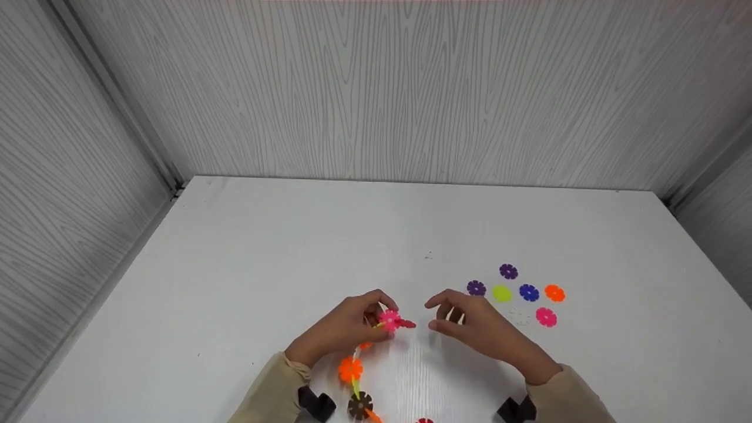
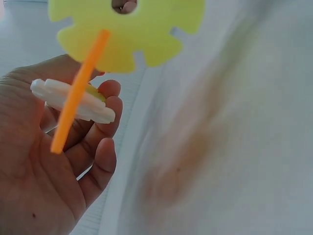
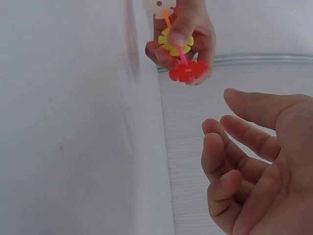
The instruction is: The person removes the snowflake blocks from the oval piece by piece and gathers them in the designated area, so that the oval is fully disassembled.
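My left hand (image 1: 346, 323) pinches a chain of slotted, flower-shaped plastic discs near its upper end. A pink disc (image 1: 389, 320) and an edge-on red disc (image 1: 406, 324) stick out from the fingers toward the right. Below the hand, the chain runs down through an orange disc (image 1: 351, 369) and a brown disc (image 1: 360, 405). The left wrist view has a yellow disc (image 2: 161, 29), an orange one (image 2: 76, 103) edge-on and a white one (image 2: 51, 93). Apart from the chain, my right hand (image 1: 473, 323) hovers with loosely bent fingers, holding nothing.
Loose discs lie on the white table (image 1: 294, 235) beyond my right hand: two purple, one being this far disc (image 1: 509, 271), a yellow-green (image 1: 502, 293), a blue (image 1: 529, 292), an orange (image 1: 554, 293), a pink (image 1: 546, 317) and pale ones (image 1: 519, 317). Wood-grain panels (image 1: 376, 88) enclose the table.
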The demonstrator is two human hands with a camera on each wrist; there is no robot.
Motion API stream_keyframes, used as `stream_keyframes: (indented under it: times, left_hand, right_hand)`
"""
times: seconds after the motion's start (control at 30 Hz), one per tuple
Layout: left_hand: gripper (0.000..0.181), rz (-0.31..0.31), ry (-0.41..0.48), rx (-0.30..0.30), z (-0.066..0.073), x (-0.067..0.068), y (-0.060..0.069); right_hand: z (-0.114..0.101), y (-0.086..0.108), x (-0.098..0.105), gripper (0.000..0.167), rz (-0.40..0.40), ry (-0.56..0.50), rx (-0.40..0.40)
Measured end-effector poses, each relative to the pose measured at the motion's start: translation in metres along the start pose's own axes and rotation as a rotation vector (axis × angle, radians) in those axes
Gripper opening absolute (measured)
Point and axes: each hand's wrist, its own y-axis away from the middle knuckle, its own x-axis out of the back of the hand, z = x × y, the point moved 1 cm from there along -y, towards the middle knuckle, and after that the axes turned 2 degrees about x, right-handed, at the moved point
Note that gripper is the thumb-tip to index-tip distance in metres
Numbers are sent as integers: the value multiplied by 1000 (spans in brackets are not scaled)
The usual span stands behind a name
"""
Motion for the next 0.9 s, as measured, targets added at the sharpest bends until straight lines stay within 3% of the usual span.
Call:
stream_keyframes:
  times: [0.3, 0.7, 0.9]
  left_hand:
    - [28, 5, -27, -34, 6, -6, 2]
    - [26, 16, -24, -75, 10, -12, 1]
    - [25, 39, -111, -120, 9, -14, 0]
  right_hand:
    - [-8, 2, -16, 25, -37, 7, 57]
    - [-15, 2, -21, 9, 37, 78, 115]
    - [-15, 3, -22, 4, 36, 112, 184]
